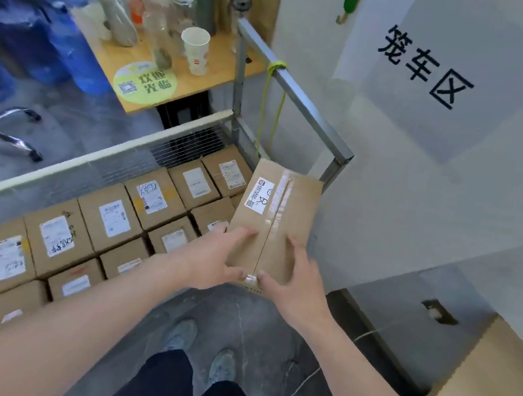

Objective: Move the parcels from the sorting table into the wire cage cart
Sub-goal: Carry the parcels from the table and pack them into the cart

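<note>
Left hand (pixel 212 254) clamped on the near left part of a cardboard parcel (pixel 273 222), fingers spread flat over its top face, thumb tucked under the near edge. Right hand (pixel 296 279) gripping the near right part likewise, fingers laid along the top, thumb hooked at the near edge beside the tape seam. Held between both hands, out in front, tilted with the far end raised. White label and handwritten marks on the far left of its top; clear tape down the middle.

Parcel poised over the right end of the wire cage cart (pixel 295 86), its far corner just beside the cart's grey corner post. Below and to the left, rows of boxed parcels (pixel 111 218) packed side by side on the cart floor, labels up, touching one another. Directly beneath the held parcel, view blocked; whether any gap lies there, cannot tell.

Mesh side wall with a pale top rail running along the far side of the rows; grey metal bar angling across the right end, a yellow cord (pixel 274 100) tied to it and hanging down. White wall (pixel 454 190) with black characters close behind the cart on the right. Grey floor and two shoes (pixel 200 352) on the near side, open toward the hands. Wooden table (pixel 183 78) with bottles and a paper cup (pixel 196 49) beyond the mesh. Pale box edge at lower right.
</note>
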The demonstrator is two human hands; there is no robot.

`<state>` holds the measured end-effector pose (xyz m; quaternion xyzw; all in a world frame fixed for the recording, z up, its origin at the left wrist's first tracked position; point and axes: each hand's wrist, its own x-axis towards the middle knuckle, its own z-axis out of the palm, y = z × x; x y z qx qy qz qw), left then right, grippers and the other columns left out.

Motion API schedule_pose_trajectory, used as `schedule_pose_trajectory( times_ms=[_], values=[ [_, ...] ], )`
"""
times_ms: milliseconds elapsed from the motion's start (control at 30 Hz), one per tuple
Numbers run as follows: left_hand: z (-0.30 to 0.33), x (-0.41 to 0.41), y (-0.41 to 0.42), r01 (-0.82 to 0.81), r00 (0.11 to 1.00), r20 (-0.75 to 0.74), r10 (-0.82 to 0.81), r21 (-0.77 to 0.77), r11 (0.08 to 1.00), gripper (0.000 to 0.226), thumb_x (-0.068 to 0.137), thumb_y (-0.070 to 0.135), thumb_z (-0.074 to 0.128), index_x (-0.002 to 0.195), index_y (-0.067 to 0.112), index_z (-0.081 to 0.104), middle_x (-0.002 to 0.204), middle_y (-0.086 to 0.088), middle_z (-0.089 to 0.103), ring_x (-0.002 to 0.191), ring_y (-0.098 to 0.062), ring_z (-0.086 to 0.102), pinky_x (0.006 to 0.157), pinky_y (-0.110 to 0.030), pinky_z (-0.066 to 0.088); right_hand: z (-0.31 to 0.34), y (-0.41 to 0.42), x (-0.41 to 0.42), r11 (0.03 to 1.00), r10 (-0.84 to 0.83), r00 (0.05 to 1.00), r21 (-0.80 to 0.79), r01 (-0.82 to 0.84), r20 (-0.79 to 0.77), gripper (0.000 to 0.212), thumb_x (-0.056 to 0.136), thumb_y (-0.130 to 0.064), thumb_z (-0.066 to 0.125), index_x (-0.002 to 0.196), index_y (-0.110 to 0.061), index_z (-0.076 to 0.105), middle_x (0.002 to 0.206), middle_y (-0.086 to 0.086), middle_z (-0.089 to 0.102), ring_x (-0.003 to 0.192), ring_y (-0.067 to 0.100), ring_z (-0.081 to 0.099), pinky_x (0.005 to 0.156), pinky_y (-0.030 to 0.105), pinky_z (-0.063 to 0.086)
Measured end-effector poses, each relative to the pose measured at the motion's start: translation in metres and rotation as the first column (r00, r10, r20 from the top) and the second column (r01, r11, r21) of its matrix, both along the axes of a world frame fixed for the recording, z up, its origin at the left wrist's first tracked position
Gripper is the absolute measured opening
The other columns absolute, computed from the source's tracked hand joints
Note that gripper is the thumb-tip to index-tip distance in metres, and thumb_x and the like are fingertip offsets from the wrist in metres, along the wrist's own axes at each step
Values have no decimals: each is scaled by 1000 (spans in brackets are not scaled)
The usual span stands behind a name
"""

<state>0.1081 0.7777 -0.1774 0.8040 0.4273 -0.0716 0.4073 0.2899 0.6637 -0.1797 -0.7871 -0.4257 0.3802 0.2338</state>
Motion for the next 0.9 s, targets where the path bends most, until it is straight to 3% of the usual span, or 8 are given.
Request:
schedule_pose_trajectory(
  times_ms=[300,500,667,767,900],
  values=[
    [-1,-94,-35,-356,931,63,359,-51,933,87,91,44,75,158,48,21,145,4,37,128,-19,52,111,-36,45,1,29,-65,959,283,956,25,-282,-73,90,88,-42,79,157,-43,22,140,1,39,115,8,42,96,25,39],
    [0,-173,-67,-528,844,76,531,-64,847,85,91,45,75,156,54,21,135,4,40,123,-17,53,110,-36,46,5,34,-140,894,449,890,34,-447,-83,88,89,-41,78,157,-45,22,136,0,39,111,9,44,90,21,34],
    [-3,-249,-102,-640,759,88,645,-75,764,84,90,45,75,151,61,21,129,5,41,118,-16,57,108,-37,47,4,26,-218,829,559,826,21,-559,-75,87,88,-42,77,154,-48,20,133,2,42,108,13,49,85,25,39],
    [-6,-296,-124,-696,704,112,701,-85,713,86,91,43,75,149,67,15,143,3,37,129,-20,53,113,-42,44,2,16,-269,801,597,796,28,-597,-98,88,88,-41,76,155,-49,18,136,2,41,112,14,49,87,23,41],
    [-15,-360,-149,-738,661,113,742,-85,670,90,97,41,68,153,65,1,164,-1,23,150,-22,32,121,-42,30,-2,3,-339,775,630,770,13,-632,-96,83,92,-42,73,155,-50,19,138,2,39,110,15,49,94,28,39]
  ],
)
